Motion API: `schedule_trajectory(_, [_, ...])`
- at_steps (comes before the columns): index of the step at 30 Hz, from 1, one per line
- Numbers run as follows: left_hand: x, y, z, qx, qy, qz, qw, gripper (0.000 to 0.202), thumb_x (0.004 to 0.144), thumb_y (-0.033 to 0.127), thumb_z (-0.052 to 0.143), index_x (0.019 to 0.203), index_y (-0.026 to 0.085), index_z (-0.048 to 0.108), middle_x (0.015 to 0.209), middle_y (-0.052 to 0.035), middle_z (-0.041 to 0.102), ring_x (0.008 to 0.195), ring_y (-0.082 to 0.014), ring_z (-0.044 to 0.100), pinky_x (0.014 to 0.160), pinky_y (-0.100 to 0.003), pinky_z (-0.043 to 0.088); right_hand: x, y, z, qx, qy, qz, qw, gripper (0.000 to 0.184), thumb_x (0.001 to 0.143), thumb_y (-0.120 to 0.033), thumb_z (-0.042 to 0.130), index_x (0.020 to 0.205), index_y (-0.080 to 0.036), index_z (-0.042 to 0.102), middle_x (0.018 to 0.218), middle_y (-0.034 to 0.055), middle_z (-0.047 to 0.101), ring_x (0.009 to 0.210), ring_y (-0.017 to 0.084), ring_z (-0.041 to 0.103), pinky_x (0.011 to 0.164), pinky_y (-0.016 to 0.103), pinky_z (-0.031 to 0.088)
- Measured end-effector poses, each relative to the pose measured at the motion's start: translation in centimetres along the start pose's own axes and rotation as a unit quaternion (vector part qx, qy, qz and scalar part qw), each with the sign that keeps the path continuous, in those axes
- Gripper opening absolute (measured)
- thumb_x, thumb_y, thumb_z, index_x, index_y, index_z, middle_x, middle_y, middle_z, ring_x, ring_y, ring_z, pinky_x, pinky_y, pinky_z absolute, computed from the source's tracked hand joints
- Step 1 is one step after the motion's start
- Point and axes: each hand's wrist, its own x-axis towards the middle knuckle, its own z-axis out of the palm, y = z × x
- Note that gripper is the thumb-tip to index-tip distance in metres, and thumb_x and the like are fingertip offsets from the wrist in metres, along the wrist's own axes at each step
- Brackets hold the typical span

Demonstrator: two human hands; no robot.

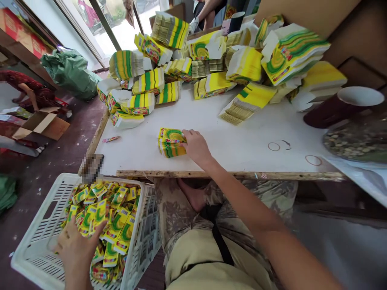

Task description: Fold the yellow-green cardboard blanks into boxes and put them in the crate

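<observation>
My right hand [196, 146] rests on the white table [229, 137], fingers closed against the right side of a small stack of yellow and green flat cartons [171, 142]. My left hand [76, 249] reaches down into a white plastic crate [36, 237] on the floor at my left. It lies among several folded yellow and green small boxes [111, 217], its fingers curled into the pile; what it grips is hidden.
Large bundles of the same flat cartons [211, 56] are heaped across the far half of the table. A dark red cup [341, 105] and a bowl [356, 139] stand at the right. A green sack [71, 72] and an open cardboard box [42, 125] lie on the floor left. Another person's arm [207, 10] shows behind the table.
</observation>
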Motion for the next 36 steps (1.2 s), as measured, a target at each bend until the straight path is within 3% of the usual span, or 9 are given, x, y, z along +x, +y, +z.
schedule_trajectory(3, [-0.5, 2.5, 0.7, -0.103, 0.017, 0.079, 0.991, 0.084, 0.071, 0.074, 0.055, 0.126, 0.010, 0.054, 0.123, -0.0226, 0.059, 0.119, -0.0407, 0.052, 0.100, -0.057, 0.041, 0.0, -0.2, 0.6, 0.001, 0.012, -0.010, 1.000, 0.038, 0.081, -0.009, 0.066, 0.118, -0.012, 0.057, 0.109, 0.0169, 0.063, 0.101, 0.032, 0.056, 0.089, 0.045, 0.047])
schedule_trajectory(7, [-0.6, 9.7, 0.8, -0.272, -0.016, 0.184, 0.945, 0.057, 0.079, 0.060, 0.061, 0.118, 0.018, 0.060, 0.118, -0.0137, 0.063, 0.114, -0.0313, 0.058, 0.100, -0.050, 0.046, -0.4, -0.5, 0.4, 0.011, 0.040, -0.014, 0.999, 0.048, 0.078, -0.006, 0.066, 0.123, -0.012, 0.051, 0.114, 0.0181, 0.058, 0.103, 0.032, 0.055, 0.087, 0.044, 0.047])
schedule_trajectory(10, [-1.2, 15.4, 0.8, -0.388, -0.088, 0.226, 0.889, 0.052, 0.080, 0.047, 0.067, 0.124, 0.022, 0.057, 0.127, -0.0118, 0.060, 0.121, -0.0286, 0.054, 0.101, -0.049, 0.046, -1.2, -1.1, -0.2, 0.034, 0.066, -0.017, 0.997, 0.053, 0.078, -0.004, 0.063, 0.127, -0.013, 0.045, 0.116, 0.0168, 0.055, 0.103, 0.029, 0.055, 0.087, 0.042, 0.047])
schedule_trajectory(14, [-2.7, 21.9, 1.0, -0.620, -0.196, 0.193, 0.735, 0.072, 0.075, 0.047, 0.074, 0.137, 0.026, 0.045, 0.138, -0.0128, 0.053, 0.128, -0.0280, 0.051, 0.099, -0.043, 0.050, -4.7, -3.1, -0.5, 0.258, 0.032, -0.047, 0.964, 0.062, 0.074, -0.006, 0.067, 0.128, -0.018, 0.039, 0.099, 0.0053, 0.056, 0.085, 0.020, 0.057, 0.077, 0.033, 0.049])
schedule_trajectory(18, [-3.5, 26.2, 0.1, -0.817, -0.149, 0.055, 0.554, 0.067, 0.075, 0.066, 0.064, 0.127, 0.026, 0.056, 0.126, -0.0102, 0.061, 0.119, -0.0272, 0.057, 0.095, -0.039, 0.051, -9.5, -5.4, 0.6, 0.452, -0.119, -0.053, 0.882, 0.056, 0.072, -0.014, 0.074, 0.119, -0.022, 0.044, 0.088, -0.0023, 0.054, 0.074, 0.013, 0.055, 0.068, 0.026, 0.048])
schedule_trajectory(22, [-3.6, 27.5, -1.7, -0.881, -0.106, -0.030, 0.461, 0.052, 0.078, 0.067, 0.059, 0.107, 0.024, 0.065, 0.096, -0.0042, 0.063, 0.097, -0.0208, 0.061, 0.088, -0.033, 0.051, -12.0, -7.0, 1.8, 0.554, -0.131, -0.004, 0.822, 0.054, 0.074, -0.016, 0.073, 0.121, -0.021, 0.047, 0.097, 0.0013, 0.056, 0.083, 0.015, 0.056, 0.072, 0.027, 0.048])
schedule_trajectory(26, [-3.3, 27.3, -2.3, -0.889, -0.052, -0.034, 0.454, 0.048, 0.070, 0.064, 0.069, 0.089, 0.020, 0.063, 0.076, 0.0006, 0.048, 0.072, -0.0138, 0.051, 0.074, -0.026, 0.049, -12.7, -7.9, 2.2, 0.553, -0.127, -0.024, 0.823, 0.050, 0.078, -0.016, 0.069, 0.125, -0.020, 0.052, 0.113, 0.0066, 0.059, 0.098, 0.018, 0.057, 0.084, 0.031, 0.049])
schedule_trajectory(30, [-3.5, 27.0, -1.9, -0.884, -0.054, -0.045, 0.463, 0.050, 0.065, 0.063, 0.074, 0.084, 0.020, 0.059, 0.072, 0.0029, 0.042, 0.064, -0.0105, 0.044, 0.066, -0.021, 0.046, -12.8, -7.9, 2.6, 0.546, -0.152, -0.007, 0.824, 0.048, 0.076, -0.018, 0.074, 0.121, -0.019, 0.057, 0.108, 0.0060, 0.063, 0.091, 0.018, 0.060, 0.080, 0.031, 0.049])
schedule_trajectory(36, [-5.2, 26.5, -1.1, -0.820, -0.113, 0.003, 0.561, 0.062, 0.062, 0.069, 0.074, 0.102, 0.023, 0.064, 0.091, -0.0010, 0.060, 0.087, -0.0168, 0.059, 0.082, -0.027, 0.051, -12.0, -5.2, 1.2, 0.457, -0.084, -0.037, 0.885, 0.029, 0.082, -0.024, 0.071, 0.110, -0.017, 0.066, 0.098, 0.0062, 0.065, 0.090, 0.020, 0.060, 0.083, 0.032, 0.048])
